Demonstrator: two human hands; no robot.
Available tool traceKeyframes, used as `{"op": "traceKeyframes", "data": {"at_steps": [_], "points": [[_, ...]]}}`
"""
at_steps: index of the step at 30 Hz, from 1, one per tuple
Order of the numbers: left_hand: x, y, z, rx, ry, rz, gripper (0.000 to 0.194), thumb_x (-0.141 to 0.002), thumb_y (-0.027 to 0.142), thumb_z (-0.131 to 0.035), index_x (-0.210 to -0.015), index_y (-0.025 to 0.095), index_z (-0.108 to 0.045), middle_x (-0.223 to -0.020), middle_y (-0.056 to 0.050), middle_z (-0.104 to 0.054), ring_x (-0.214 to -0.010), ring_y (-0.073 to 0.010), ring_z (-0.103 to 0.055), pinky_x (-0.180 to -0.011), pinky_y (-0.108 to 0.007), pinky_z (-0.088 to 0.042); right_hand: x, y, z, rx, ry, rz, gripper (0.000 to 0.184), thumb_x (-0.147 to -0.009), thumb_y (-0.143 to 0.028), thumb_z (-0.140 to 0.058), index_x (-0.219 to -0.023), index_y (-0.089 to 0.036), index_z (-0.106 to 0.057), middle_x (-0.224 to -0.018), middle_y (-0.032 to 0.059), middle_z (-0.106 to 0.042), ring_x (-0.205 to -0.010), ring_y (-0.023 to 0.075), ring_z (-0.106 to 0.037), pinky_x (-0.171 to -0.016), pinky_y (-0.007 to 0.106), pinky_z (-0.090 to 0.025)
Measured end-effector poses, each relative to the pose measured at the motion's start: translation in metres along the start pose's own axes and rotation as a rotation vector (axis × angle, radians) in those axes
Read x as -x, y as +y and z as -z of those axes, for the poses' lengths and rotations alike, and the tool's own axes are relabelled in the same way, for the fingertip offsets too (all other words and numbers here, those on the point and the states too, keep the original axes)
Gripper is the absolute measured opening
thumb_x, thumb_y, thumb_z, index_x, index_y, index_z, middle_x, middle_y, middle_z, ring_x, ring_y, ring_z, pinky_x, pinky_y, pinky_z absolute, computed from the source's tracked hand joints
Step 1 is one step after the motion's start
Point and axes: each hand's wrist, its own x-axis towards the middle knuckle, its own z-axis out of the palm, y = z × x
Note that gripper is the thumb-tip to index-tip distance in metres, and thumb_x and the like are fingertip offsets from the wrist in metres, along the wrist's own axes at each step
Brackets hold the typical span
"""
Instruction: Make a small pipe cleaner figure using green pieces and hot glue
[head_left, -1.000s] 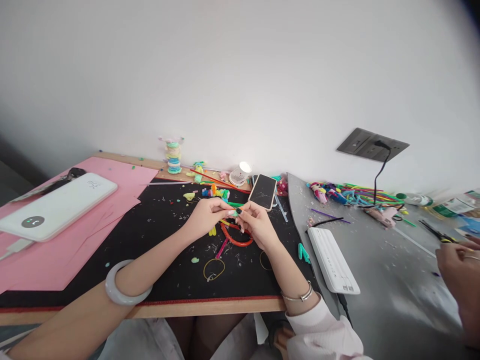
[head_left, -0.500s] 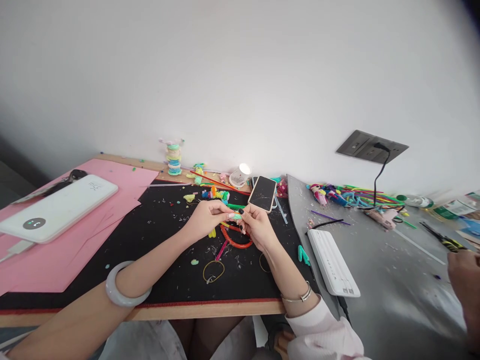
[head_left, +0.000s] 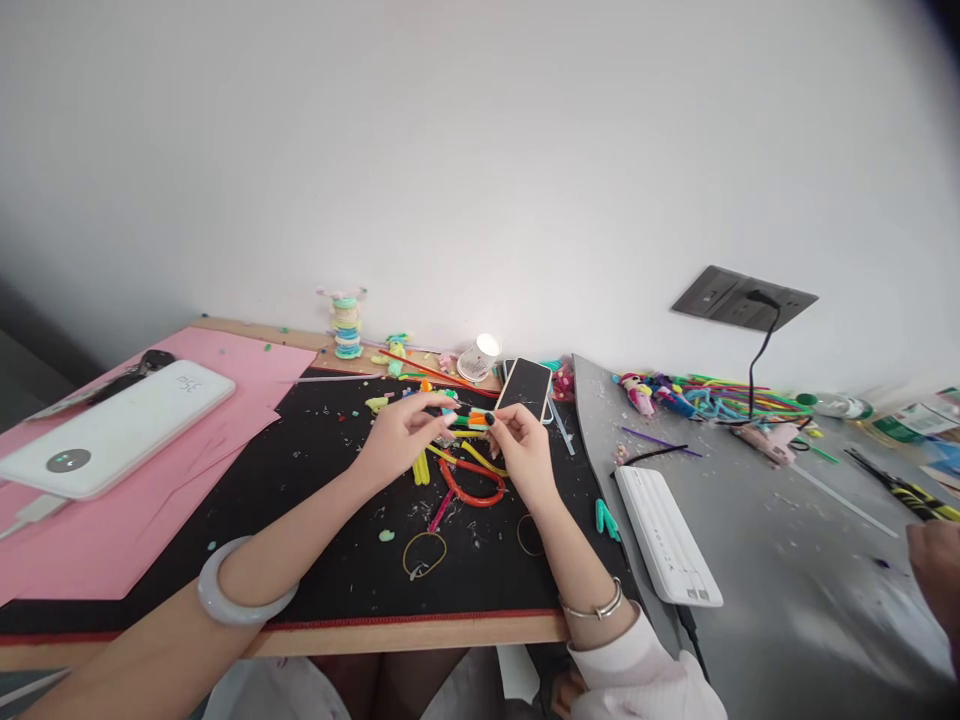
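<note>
Above the black mat [head_left: 337, 570], my right hand [head_left: 525, 450] pinches a short orange fuzzy piece [head_left: 478, 419], probably pipe cleaner, between thumb and fingertips. My left hand [head_left: 397, 440] is just to its left, thumb and forefinger apart; small colourful bits behind the fingertips make it hard to see whether it touches anything. Beneath both hands lie a curved red-orange fuzzy loop [head_left: 480, 500], yellow fuzzy strips [head_left: 421, 467] and a magenta strip [head_left: 441, 512]. A rubber band [head_left: 424, 555] is nearer the mat's front edge.
At the back stand a striped fuzzy spool [head_left: 346, 328] and a paper cup [head_left: 479, 357], with a phone [head_left: 523, 388] beside them. White power banks [head_left: 120, 430] [head_left: 667, 540] flank the mat. Further right are a glue gun [head_left: 766, 442], pliers [head_left: 896, 490] and another person's hand [head_left: 934, 560].
My hands have drawn slightly apart, and the left fingers have spread. An orange piece now shows at my right fingertips, where a light green piece was held between both hands.
</note>
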Motion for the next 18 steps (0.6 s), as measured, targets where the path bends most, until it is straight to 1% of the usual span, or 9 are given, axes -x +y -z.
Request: {"op": "traceKeyframes", "data": {"at_steps": [2,4,6,8,10,12,14,16,18], "points": [[-0.001,0.000,0.009,-0.161,0.183,-0.124,0.021,-0.082,0.033,-0.054,-0.088,0.015,-0.063,-0.082,-0.005,-0.067,-0.058,-0.0134,-0.063,-0.056,-0.023,-0.048,-0.001,0.001,0.004,0.169,0.064,0.058,0.014,-0.079,-0.032,-0.057,-0.084,-0.019,-0.057,-0.070,0.0001,-0.060,-0.057,0.0118,-0.052,-0.055,0.024,-0.043],[-0.003,-0.003,0.017,-0.284,0.283,-0.180,0.021,-0.084,0.032,-0.051,-0.086,0.015,-0.062,-0.076,-0.003,-0.064,-0.051,-0.0110,-0.058,-0.050,-0.022,-0.043,-0.002,0.004,0.006,0.355,0.055,0.103,0.013,-0.078,-0.028,-0.057,-0.086,-0.018,-0.060,-0.073,0.0017,-0.062,-0.060,0.0131,-0.053,-0.059,0.026,-0.043],[-0.005,-0.007,0.023,-0.396,0.311,-0.201,0.021,-0.084,0.031,-0.049,-0.088,0.016,-0.062,-0.074,-0.002,-0.061,-0.050,-0.0102,-0.053,-0.050,-0.022,-0.040,-0.002,0.008,0.006,0.488,0.004,0.134,0.014,-0.077,-0.025,-0.057,-0.088,-0.018,-0.063,-0.070,0.0014,-0.062,-0.058,0.0133,-0.050,-0.060,0.027,-0.042],[-0.007,-0.010,0.027,-0.496,0.321,-0.218,0.021,-0.084,0.030,-0.047,-0.092,0.017,-0.062,-0.075,-0.002,-0.060,-0.052,-0.0107,-0.049,-0.053,-0.023,-0.039,-0.003,0.011,0.006,0.541,-0.037,0.172,0.016,-0.076,-0.022,-0.058,-0.090,-0.019,-0.065,-0.070,0.0015,-0.062,-0.057,0.0139,-0.049,-0.061,0.028,-0.041],[-0.009,-0.011,0.029,-0.578,0.314,-0.231,0.021,-0.085,0.031,-0.046,-0.092,0.018,-0.061,-0.075,-0.002,-0.059,-0.054,-0.0116,-0.047,-0.058,-0.023,-0.039,-0.003,0.012,0.005,0.547,-0.050,0.226,0.019,-0.075,-0.020,-0.059,-0.093,-0.021,-0.065,-0.079,0.0037,-0.063,-0.063,0.0154,-0.051,-0.065,0.030,-0.042],[-0.009,-0.009,0.031,-0.637,0.243,-0.228,0.020,-0.085,0.034,-0.046,-0.087,0.019,-0.060,-0.071,-0.001,-0.056,-0.055,-0.0122,-0.045,-0.059,-0.024,-0.037,-0.003,0.010,0.006,0.550,-0.032,0.269,0.023,-0.076,-0.020,-0.058,-0.098,-0.021,-0.065,-0.093,0.0064,-0.062,-0.070,0.0167,-0.052,-0.068,0.031,-0.042],[-0.009,-0.008,0.035,-0.690,0.078,-0.202,0.021,-0.082,0.038,-0.049,-0.079,0.020,-0.058,-0.067,0.000,-0.053,-0.055,-0.0129,-0.044,-0.057,-0.024,-0.035,-0.002,0.007,0.008,0.558,0.012,0.293,0.024,-0.079,-0.021,-0.056,-0.102,-0.021,-0.064,-0.100,0.0079,-0.060,-0.074,0.0172,-0.053,-0.069,0.031,-0.042],[-0.008,-0.006,0.038,-0.757,-0.126,-0.155,0.024,-0.075,0.045,-0.057,-0.071,0.021,-0.058,-0.070,0.000,-0.053,-0.058,-0.0143,-0.046,-0.054,-0.024,-0.032,-0.001,0.003,0.009,0.555,0.066,0.303,0.021,-0.082,-0.020,-0.051,-0.099,-0.020,-0.064,-0.097,0.0078,-0.059,-0.075,0.0172,-0.052,-0.068,0.031,-0.042],[-0.006,-0.006,0.042,-0.800,-0.254,-0.114,0.028,-0.068,0.050,-0.062,-0.070,0.022,-0.059,-0.077,-0.001,-0.054,-0.063,-0.0158,-0.048,-0.055,-0.025,-0.031,0.000,0.000,0.011,0.546,0.110,0.310,0.019,-0.085,-0.019,-0.047,-0.093,-0.020,-0.063,-0.091,0.0069,-0.059,-0.073,0.0165,-0.052,-0.066,0.029,-0.041]]}}
